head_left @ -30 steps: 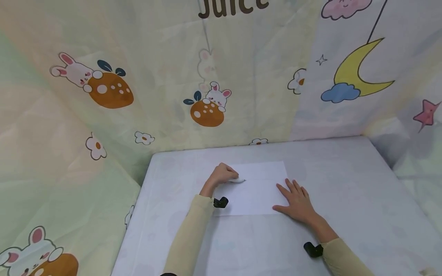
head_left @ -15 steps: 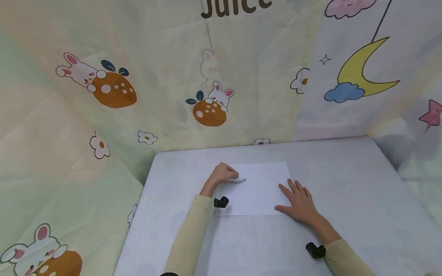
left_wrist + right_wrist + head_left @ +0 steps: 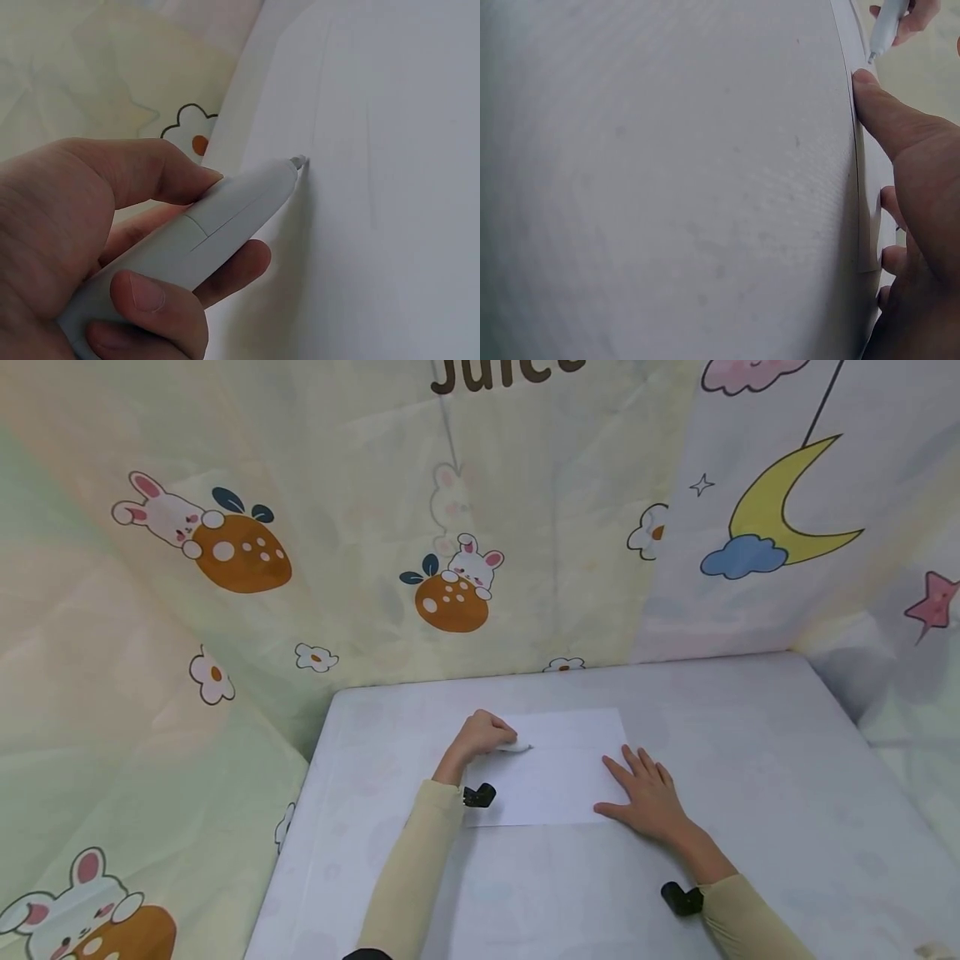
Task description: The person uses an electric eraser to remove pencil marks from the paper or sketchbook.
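Observation:
My left hand [image 3: 483,733] holds a thick white pen-shaped tool [image 3: 516,747] over the left part of a white sheet of paper [image 3: 555,785]. In the left wrist view, thumb and fingers are curled round the tool's smooth body [image 3: 217,214], whose small grey tip [image 3: 299,161] is right at the paper. Faint thin lines show on the sheet near that tip. My right hand [image 3: 648,797] lies with spread fingers at the sheet's right edge. Seen from the right wrist, its thumb [image 3: 885,112] rests on the paper's near edge.
The sheet lies on a table with a pale cloth [image 3: 750,760]. A printed fabric backdrop [image 3: 345,510] with rabbits, flowers and a moon hangs behind it. Black wrist camera mounts [image 3: 480,795] stick out beside both forearms.
The head view shifts slightly. Both hands keep their places on the sheet, and the tool's tip rests at nearly the same spot, its body tilted a little differently.

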### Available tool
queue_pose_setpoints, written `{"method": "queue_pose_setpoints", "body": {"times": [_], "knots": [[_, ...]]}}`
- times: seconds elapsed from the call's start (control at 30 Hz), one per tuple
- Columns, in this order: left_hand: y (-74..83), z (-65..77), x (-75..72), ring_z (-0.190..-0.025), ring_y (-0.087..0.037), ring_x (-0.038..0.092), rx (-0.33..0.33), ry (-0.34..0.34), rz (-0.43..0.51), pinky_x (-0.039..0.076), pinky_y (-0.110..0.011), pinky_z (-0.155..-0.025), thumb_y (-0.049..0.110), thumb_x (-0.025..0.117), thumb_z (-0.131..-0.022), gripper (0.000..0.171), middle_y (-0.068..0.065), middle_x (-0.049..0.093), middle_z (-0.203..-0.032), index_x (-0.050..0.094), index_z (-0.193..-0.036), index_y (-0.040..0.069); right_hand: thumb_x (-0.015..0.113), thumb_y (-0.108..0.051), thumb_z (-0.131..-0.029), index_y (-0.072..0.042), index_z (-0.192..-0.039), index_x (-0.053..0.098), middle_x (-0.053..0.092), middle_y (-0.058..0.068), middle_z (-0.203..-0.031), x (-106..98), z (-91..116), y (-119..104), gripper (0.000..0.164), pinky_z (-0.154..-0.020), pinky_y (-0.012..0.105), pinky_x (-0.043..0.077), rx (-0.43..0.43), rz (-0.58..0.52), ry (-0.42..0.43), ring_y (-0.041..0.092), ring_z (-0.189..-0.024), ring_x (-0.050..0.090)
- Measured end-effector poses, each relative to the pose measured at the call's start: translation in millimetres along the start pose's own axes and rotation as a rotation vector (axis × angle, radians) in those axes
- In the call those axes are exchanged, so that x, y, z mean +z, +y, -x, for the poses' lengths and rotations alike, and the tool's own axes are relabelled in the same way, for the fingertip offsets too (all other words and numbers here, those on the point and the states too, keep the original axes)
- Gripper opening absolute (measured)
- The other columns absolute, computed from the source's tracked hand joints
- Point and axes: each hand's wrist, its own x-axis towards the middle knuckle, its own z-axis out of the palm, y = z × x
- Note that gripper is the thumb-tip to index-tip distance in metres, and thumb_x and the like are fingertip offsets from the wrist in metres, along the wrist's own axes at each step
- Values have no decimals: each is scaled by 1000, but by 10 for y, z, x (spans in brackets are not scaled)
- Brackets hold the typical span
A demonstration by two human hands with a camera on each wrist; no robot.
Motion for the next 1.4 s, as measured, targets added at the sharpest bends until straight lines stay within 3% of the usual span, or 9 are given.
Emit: {"method": "queue_pose_setpoints", "body": {"times": [0.23,0.5,0.73,1.0,1.2,1.4], "knots": [[20,-10,78,-64,-13,56,5,-10,10,44,-27,-55,23,75,-79,11,4,71,-87,80,-86,17,71,-58,-79,-8,-146,44,22,28,-154,6,-5,2,88,-105,67,7,3,4,-13,49,-140,10],[-8,16,60,-68,-14,56,-11,15,-5,45,-29,-58,24,75,-79,12,3,70,-89,80,-87,16,70,-59,-79,-8,-146,44,22,28,-154,26,-21,20,88,-105,67,7,-3,14,-9,49,-140,10],[67,-3,85,-80,-12,61,2,0,-39,48,-28,-65,24,74,-80,11,4,71,-91,81,-86,18,70,-59,-78,-8,-146,44,22,27,-154,26,-18,7,89,-105,67,7,-1,8,-10,49,-140,10],[67,26,51,-74,-16,59,-27,32,-37,47,-30,-62,21,75,-80,11,2,71,-87,80,-86,14,71,-58,-78,-8,-145,45,23,28,-153,11,-8,18,88,-105,67,8,-4,7,-2,49,-140,12],[57,-22,106,-77,-12,60,-3,-5,-40,48,-28,-63,25,74,-80,11,5,71,-90,80,-86,18,70,-60,-78,-8,-146,44,24,28,-153,20,-9,38,89,-105,67,8,-8,11,-4,49,-140,12],[85,-14,80,-74,-15,60,1,23,-78,47,-30,-62,22,73,-80,11,5,71,-87,80,-85,18,70,-59,-78,-8,-145,44,23,28,-153,8,-4,30,89,-105,67,8,-4,10,-7,50,-140,12]]}}
